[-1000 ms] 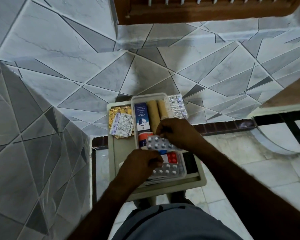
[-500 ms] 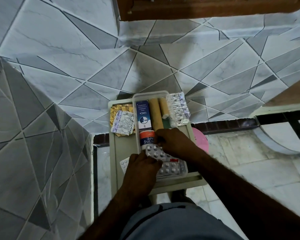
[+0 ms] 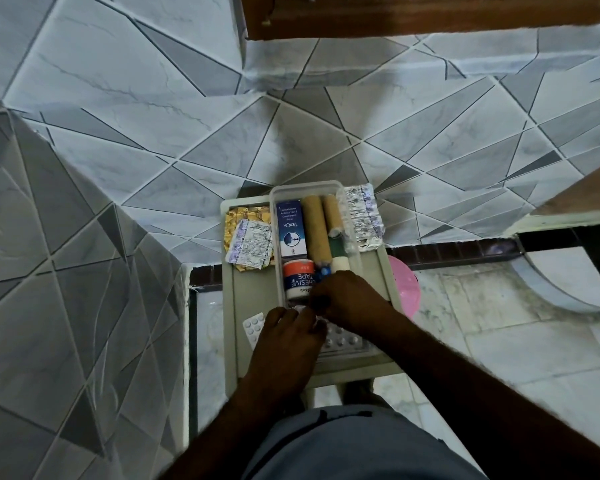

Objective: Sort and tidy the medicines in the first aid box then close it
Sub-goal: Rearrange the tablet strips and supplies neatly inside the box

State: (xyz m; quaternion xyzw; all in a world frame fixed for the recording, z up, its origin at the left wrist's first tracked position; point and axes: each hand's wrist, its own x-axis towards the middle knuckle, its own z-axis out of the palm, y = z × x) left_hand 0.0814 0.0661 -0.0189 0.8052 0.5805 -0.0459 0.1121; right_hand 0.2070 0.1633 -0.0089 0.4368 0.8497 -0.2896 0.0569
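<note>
Looking down through the head camera, I see one clear first aid box (image 3: 305,186) standing open on one beige stool top (image 3: 248,299), its long side running away from the person.

Contents of the box, counted:
- One blue carton (image 3: 291,226) lies along the left wall.
- Two tan rolls (image 3: 314,230) lie side by side just right of the carton.
- One green-and-white tube (image 3: 338,252) lies end to end with the shorter roll.
- One adhesive tape roll (image 3: 298,278) lies below the carton.
- One blister pack (image 3: 343,341) lies at the near end, partly under the right wrist.

The left hand (image 3: 288,337) has its fingers curled down on the near-left edge of that blister pack and grips it. The right hand (image 3: 347,299) rests over the near end of the box with its fingers curled inward. They meet the left hand's fingertips, but I cannot tell whether they pinch anything.

Four strips lie outside the box on the stool top:
- One gold foil strip (image 3: 234,220) lies at the far left.
- One white printed strip (image 3: 252,245) lies on top of the gold one.
- One silver strip (image 3: 362,216) lies just beside the right wall.
- One white tablet strip (image 3: 252,329) is partly beneath the left hand.

One pink object (image 3: 405,289) shows past the stool's right edge.
</note>
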